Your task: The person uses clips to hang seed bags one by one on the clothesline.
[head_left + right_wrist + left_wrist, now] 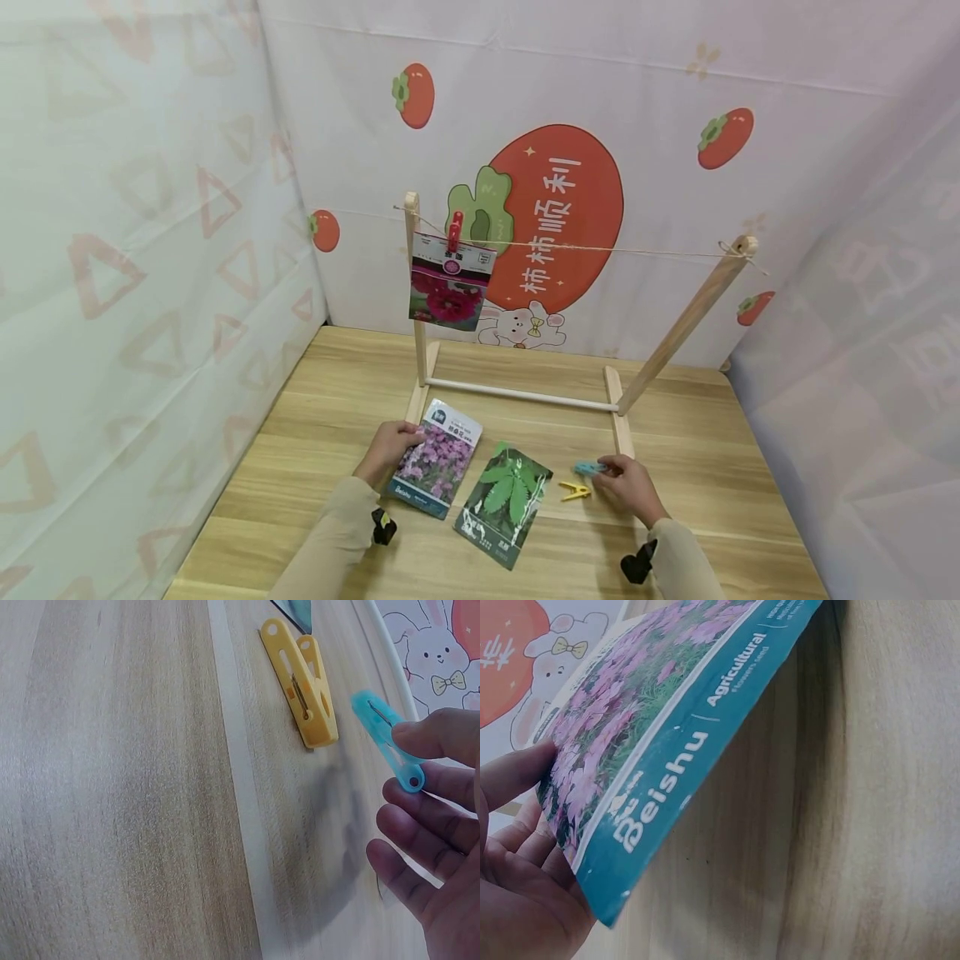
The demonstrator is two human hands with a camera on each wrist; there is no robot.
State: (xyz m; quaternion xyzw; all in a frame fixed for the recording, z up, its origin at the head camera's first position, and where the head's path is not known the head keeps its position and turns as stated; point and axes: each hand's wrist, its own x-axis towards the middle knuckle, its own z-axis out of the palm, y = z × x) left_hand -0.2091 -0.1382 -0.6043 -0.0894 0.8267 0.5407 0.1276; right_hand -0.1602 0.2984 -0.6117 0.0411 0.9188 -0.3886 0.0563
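My left hand (390, 452) pinches the left edge of a seed packet (438, 460) with pink flowers and a teal band. In the left wrist view this packet (660, 750) is tilted up off the wood, thumb on its front and fingers behind. A blue clothespin (384, 735) is held between the thumb and fingers of my right hand (627, 485), just above the table. Beside it lies a yellow clothespin (301, 690). Between the hands a green-leaf seed packet (504, 502) lies flat. A red clothespin (455, 231) fastens a magenta-flower packet (447, 287) to the string (585, 247).
A wooden frame stands behind the hands, with a left post (420, 342), a leaning right post (686, 321) and a white rod (521, 394) low between them. Its feet rest on the wooden table (315, 400). Printed cloth walls (360, 150) enclose the back and sides.
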